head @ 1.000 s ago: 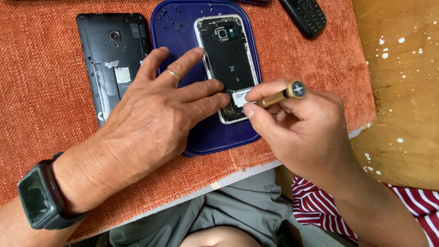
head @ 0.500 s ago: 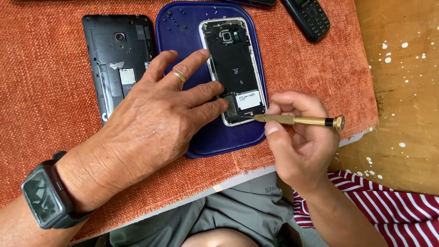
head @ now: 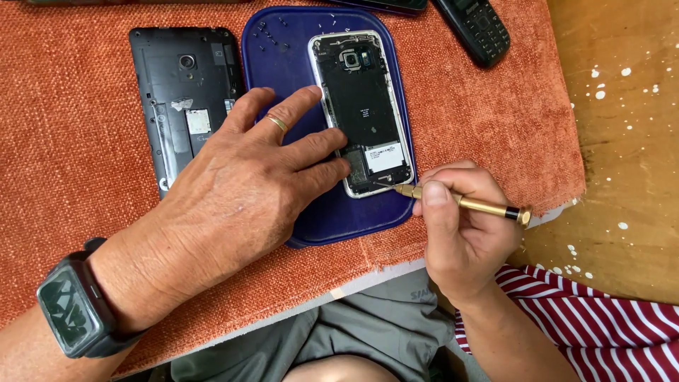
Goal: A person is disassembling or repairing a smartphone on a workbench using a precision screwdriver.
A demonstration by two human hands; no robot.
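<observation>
Two hands engaged: left hand [head: 233,205] flat, steadying opened phone [head: 362,110]; right hand [head: 463,226] gripping screwdriver [head: 460,203], best kept upright over the screw.

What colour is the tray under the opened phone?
The tray is dark blue; the head view shows it best, lying on an orange cloth.

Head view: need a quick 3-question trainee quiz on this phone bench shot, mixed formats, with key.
1. True or false: the left hand presses on the opened phone lying in the blue tray.
2. Which does the right hand hold? A) tweezers B) a gold screwdriver C) a brush
3. Fill in: the screwdriver tip meets the opened phone at its ____ end, nearest the person.

Key: 1 true; 2 B; 3 bottom. Extra: a second opened black phone lies on the orange cloth, left of the tray.
</observation>
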